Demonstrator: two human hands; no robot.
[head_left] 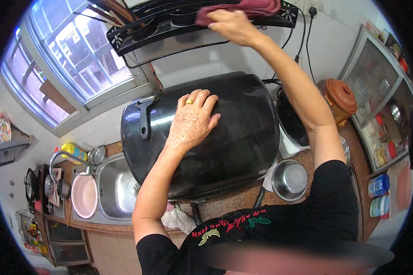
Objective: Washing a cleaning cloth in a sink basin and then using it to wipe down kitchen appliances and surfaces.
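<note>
My left hand [193, 118] rests palm down on a large glossy black rounded casing [234, 137] and holds nothing. Its back looks wet, and a gold ring sits on one finger. To its left, a black-handled peeler [145, 118] lies on the same casing. Higher up, my right hand [232, 27] grips a dark red cloth [258, 8] at the front edge of a black wall rack [179, 32]. The fingertips are partly hidden in the cloth folds. Part of the cloth lies along the rack's right end.
A steel sink [118, 192] with a pink basin [85, 195] is at left, below a window. Right of the casing are a steel pot [289, 180], a brown lidded clay pot [340, 99] and a glass-fronted cabinet [371, 79]. Cords [309, 44] hang from a wall socket.
</note>
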